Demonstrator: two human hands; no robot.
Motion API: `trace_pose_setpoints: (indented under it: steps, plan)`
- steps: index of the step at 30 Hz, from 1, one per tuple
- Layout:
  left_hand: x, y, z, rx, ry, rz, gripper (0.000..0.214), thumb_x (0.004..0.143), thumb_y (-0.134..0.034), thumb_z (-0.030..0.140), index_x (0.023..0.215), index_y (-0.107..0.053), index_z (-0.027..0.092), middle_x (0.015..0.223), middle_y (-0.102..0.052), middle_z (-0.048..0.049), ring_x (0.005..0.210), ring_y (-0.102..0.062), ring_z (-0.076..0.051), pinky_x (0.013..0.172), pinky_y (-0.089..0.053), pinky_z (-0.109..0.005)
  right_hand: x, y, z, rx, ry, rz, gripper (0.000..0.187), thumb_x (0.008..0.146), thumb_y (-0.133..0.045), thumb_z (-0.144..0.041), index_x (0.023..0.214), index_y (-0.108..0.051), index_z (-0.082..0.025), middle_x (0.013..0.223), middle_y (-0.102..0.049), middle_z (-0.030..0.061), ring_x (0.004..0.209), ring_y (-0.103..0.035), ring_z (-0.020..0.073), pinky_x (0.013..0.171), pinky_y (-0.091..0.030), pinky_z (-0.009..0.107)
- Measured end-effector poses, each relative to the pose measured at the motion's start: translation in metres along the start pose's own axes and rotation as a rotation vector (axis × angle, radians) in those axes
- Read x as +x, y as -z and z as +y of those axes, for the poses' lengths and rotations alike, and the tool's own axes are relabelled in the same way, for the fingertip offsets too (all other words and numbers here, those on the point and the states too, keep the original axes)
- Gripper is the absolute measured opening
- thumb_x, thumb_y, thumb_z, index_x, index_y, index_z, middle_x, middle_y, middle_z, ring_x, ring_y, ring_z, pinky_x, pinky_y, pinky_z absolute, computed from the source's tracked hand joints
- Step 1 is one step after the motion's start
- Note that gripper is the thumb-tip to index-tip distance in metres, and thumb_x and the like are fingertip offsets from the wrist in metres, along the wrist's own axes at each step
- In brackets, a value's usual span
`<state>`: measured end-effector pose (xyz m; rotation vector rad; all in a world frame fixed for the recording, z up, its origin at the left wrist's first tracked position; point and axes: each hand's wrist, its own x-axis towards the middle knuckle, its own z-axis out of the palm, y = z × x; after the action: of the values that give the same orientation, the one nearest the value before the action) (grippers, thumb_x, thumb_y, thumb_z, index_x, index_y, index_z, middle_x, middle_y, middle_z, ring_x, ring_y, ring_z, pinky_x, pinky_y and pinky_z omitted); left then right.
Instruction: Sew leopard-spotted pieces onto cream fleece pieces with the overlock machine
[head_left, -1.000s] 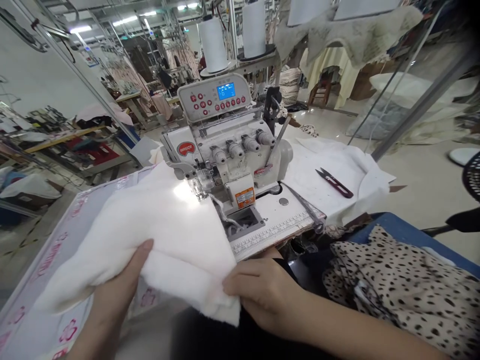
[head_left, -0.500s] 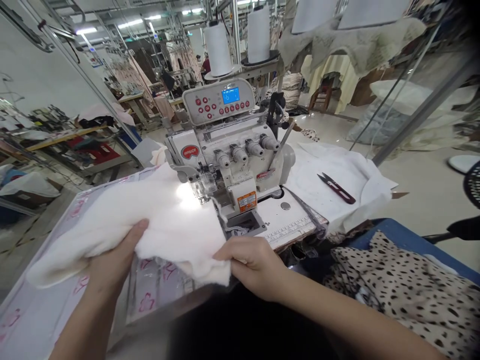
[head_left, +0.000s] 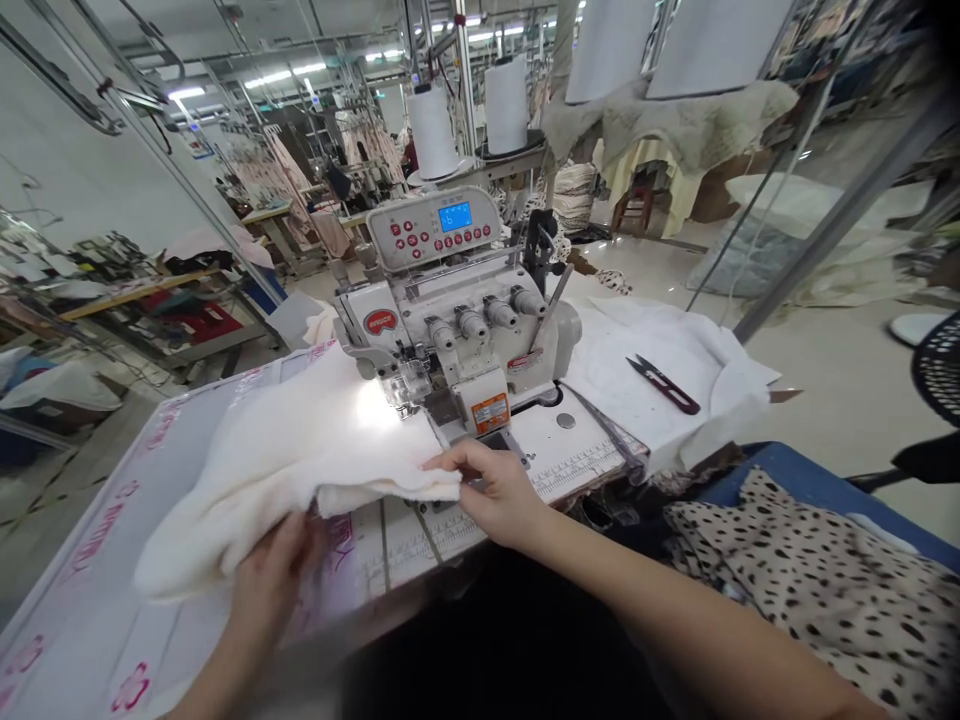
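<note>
A piece of white fleece fabric (head_left: 300, 430) lies on the left of the machine table, its far edge at the lit presser foot (head_left: 405, 395) of an overlock sewing machine (head_left: 465, 330). My right hand (head_left: 491, 490) pinches the fabric's near right corner between thumb and fingers, just in front of the machine. At the near edge of the fabric, my left hand (head_left: 274, 565) touches it from below with curled fingers. Motion blurs that hand and its fingertips are partly hidden, so its grip is unclear.
Dark red thread snips (head_left: 664, 383) lie on white cloth (head_left: 697, 345) right of the machine. Spotted fabric (head_left: 817, 570) is heaped on a blue surface at the lower right. Thread cones (head_left: 435, 130) stand behind the machine. A black fan (head_left: 937, 370) is at the right edge.
My left hand has moved from on top of the fabric to its near edge, slightly right and down. My right hand has raised its corner a little, and the near edge is now folded up.
</note>
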<state>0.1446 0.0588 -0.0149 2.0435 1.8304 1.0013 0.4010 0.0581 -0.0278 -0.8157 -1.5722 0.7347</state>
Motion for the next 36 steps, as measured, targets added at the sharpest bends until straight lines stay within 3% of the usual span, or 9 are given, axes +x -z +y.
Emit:
trace_pose_setpoints:
  steps: [2,4,5,7,9,16,25,28,36]
  plan:
    - [-0.028,-0.001,0.021,-0.003,-0.118,-0.166,0.026,0.078,-0.048,0.040,0.065,-0.054,0.019,0.048,-0.051,0.0005,0.046,-0.052,-0.014,0.044,-0.045,-0.023,-0.001,0.000,0.000,-0.012,0.031,0.011,0.022,0.073,-0.050,-0.005,0.090,-0.061,-0.016,0.091,-0.068,0.0036,0.078,-0.063,0.0120,0.067,-0.050,0.020]
    - [-0.045,-0.001,0.050,0.032,-0.435,-0.277,0.014,0.078,-0.051,0.028,0.066,-0.053,0.020,0.052,-0.053,0.0019,0.047,-0.051,-0.011,0.043,-0.042,-0.020,-0.001,-0.001,-0.001,-0.030,0.061,0.015,0.022,0.074,-0.051,-0.008,0.092,-0.061,-0.016,0.091,-0.068,0.0035,0.077,-0.064,0.0115,0.065,-0.050,0.020]
    - [-0.047,-0.001,0.064,0.067,-0.630,-0.211,0.004,0.076,-0.054,0.021,0.072,-0.055,0.021,0.060,-0.058,0.0012,0.055,-0.055,-0.012,0.051,-0.045,-0.021,-0.001,-0.001,-0.002,-0.040,0.076,0.016,0.022,0.075,-0.052,-0.010,0.094,-0.061,-0.016,0.091,-0.068,0.0035,0.076,-0.064,0.0114,0.065,-0.050,0.020]
    - [-0.038,-0.002,0.086,0.184,-0.912,0.071,0.020,0.070,-0.062,0.012,0.086,-0.056,0.022,0.076,-0.062,-0.0027,0.076,-0.060,-0.017,0.073,-0.047,-0.029,-0.001,-0.001,-0.003,-0.054,0.111,0.021,0.022,0.076,-0.053,-0.012,0.096,-0.061,-0.017,0.092,-0.069,0.0038,0.078,-0.065,0.0117,0.068,-0.051,0.020]
    - [-0.018,-0.003,0.097,0.325,-1.017,0.271,0.038,0.066,-0.067,0.011,0.101,-0.054,0.018,0.092,-0.063,-0.0084,0.096,-0.057,-0.024,0.086,-0.040,-0.038,-0.002,-0.001,-0.004,-0.053,0.141,0.014,0.020,0.077,-0.052,-0.011,0.094,-0.060,-0.017,0.097,-0.068,0.0044,0.084,-0.065,0.0124,0.073,-0.051,0.022]
    - [0.020,-0.005,0.086,0.385,-1.090,0.026,0.027,0.078,-0.053,0.005,0.103,-0.052,0.015,0.084,-0.063,-0.0056,0.077,-0.057,-0.017,0.071,-0.036,-0.032,-0.006,0.006,-0.010,-0.208,0.352,0.057,0.014,0.082,-0.048,-0.013,0.091,-0.059,-0.015,0.097,-0.065,0.0103,0.093,-0.061,0.0139,0.081,-0.051,0.026]
    - [0.008,-0.013,0.082,0.290,-0.998,0.010,0.028,0.073,-0.056,0.008,0.099,-0.052,0.016,0.087,-0.060,-0.0085,0.080,-0.056,-0.019,0.072,-0.042,-0.033,-0.015,0.007,-0.014,-0.549,0.556,0.022,0.018,0.085,-0.045,-0.012,0.094,-0.060,-0.017,0.096,-0.066,0.0057,0.079,-0.061,0.0118,0.067,-0.051,0.023]
    - [0.017,-0.020,0.074,0.440,-0.919,0.069,0.040,0.071,-0.055,0.011,0.111,-0.049,0.014,0.107,-0.057,-0.0144,0.094,-0.052,-0.026,0.081,-0.042,-0.039,-0.015,0.003,-0.011,-0.597,0.571,-0.011,0.021,0.087,-0.040,-0.012,0.091,-0.060,-0.016,0.096,-0.067,0.0039,0.078,-0.061,0.0113,0.067,-0.050,0.022]
    - [0.020,-0.012,0.071,0.555,-0.908,0.060,0.059,0.068,-0.052,0.003,0.124,-0.047,0.019,0.118,-0.057,-0.0071,0.083,-0.049,-0.022,0.079,-0.043,-0.036,-0.011,0.014,-0.019,-0.657,0.534,-0.141,0.025,0.090,-0.035,-0.012,0.083,-0.059,-0.014,0.085,-0.065,0.0045,0.078,-0.059,0.0111,0.067,-0.047,0.021]
